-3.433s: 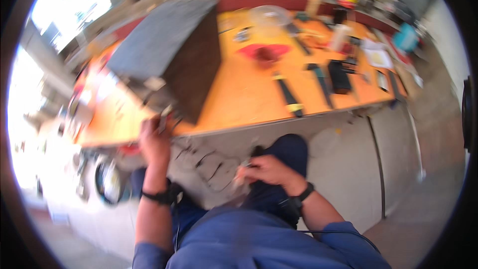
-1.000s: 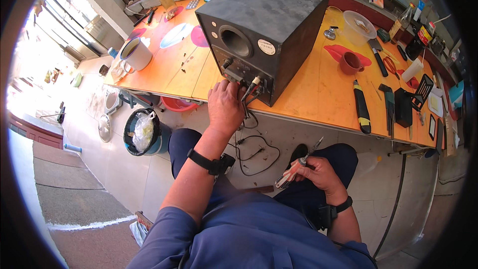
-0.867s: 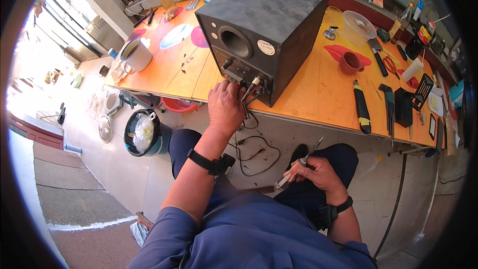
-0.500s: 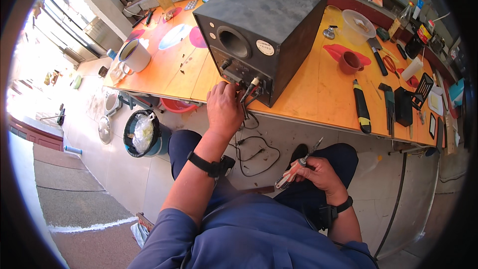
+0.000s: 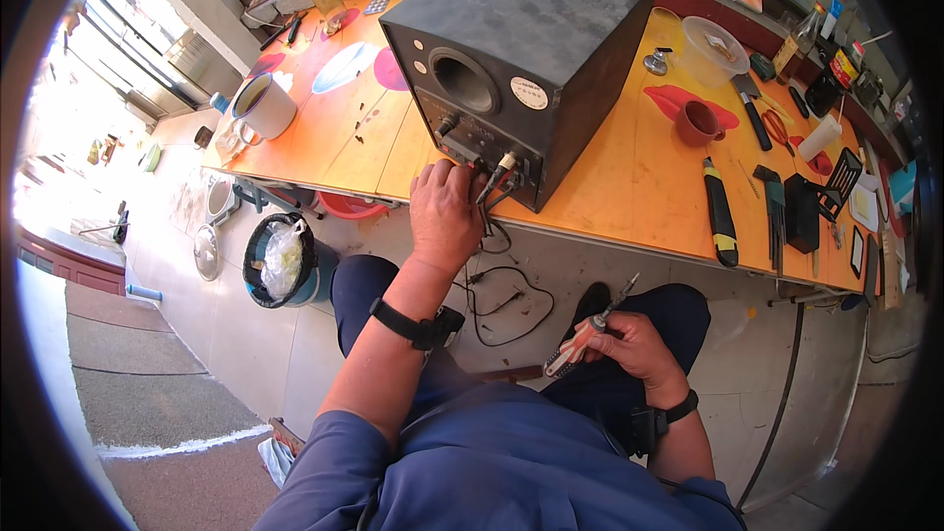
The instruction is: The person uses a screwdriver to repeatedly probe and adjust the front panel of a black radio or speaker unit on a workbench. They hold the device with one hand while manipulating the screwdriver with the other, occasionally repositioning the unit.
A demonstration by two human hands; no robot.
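Observation:
A large black box speaker (image 5: 590, 88) stands at the table's front edge, its panel with a round port, knobs and plugged-in cables facing me. My left hand (image 5: 444, 211) is at the bottom of that panel, beside the cables (image 5: 492, 187). Its fingers are curled and closed against the panel; what they grip is hidden behind them. Over my right thigh, my right hand (image 5: 637, 342) holds a screwdriver (image 5: 588, 339) with an orange and white handle. The screwdriver's metal shaft points up and away from me, apart from the speaker.
Right of the speaker are a red-brown cup (image 5: 697, 124), a utility knife (image 5: 720, 211), a cleaver (image 5: 754, 116) and a plastic tub (image 5: 710, 51). A white mug (image 5: 265, 110) stands left. Below are a lined bin (image 5: 313, 280) and a loose black cable (image 5: 506, 310) on the floor.
The view has shifted very slightly. My left hand stays at the speaker's panel, and my right hand keeps hold of the screwdriver in nearly the same place.

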